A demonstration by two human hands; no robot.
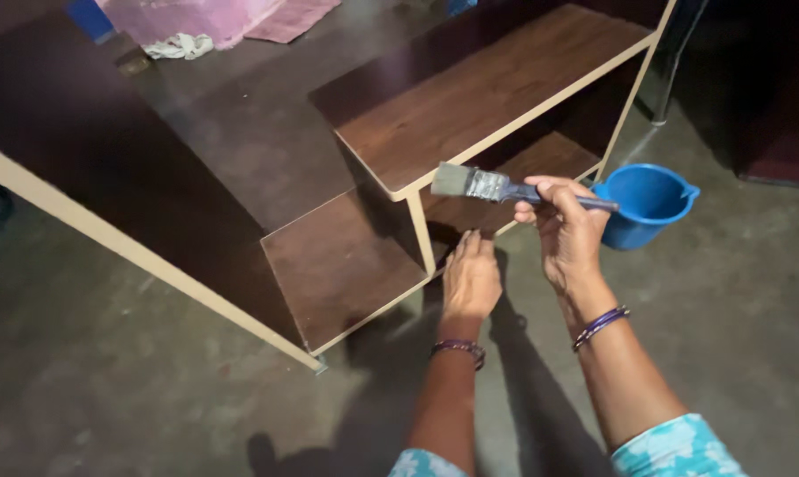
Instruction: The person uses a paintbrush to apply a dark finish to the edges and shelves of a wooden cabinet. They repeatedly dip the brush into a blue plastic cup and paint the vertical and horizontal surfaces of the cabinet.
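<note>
Paintbrush [505, 188] between right-hand fingers [550, 196]

Your right hand [565, 231] holds a paintbrush [505, 188] with pale, matt bristles, a dull metal band and a dark smooth handle. At ten o'clock from the brush, the shelf unit [470, 106] shows brown wood-grain boards with a faint satin sheen, edged in smooth cream strips. Your left hand [470, 278] rests against its lower board. At three o'clock from the brush sits a blue plastic bucket [645, 203], smooth and slightly glossy. The floor [108, 371] looks like rough, matt grey concrete. At eleven o'clock lies crumpled white cloth [179, 44] beside pink fabric [214, 16].
</note>
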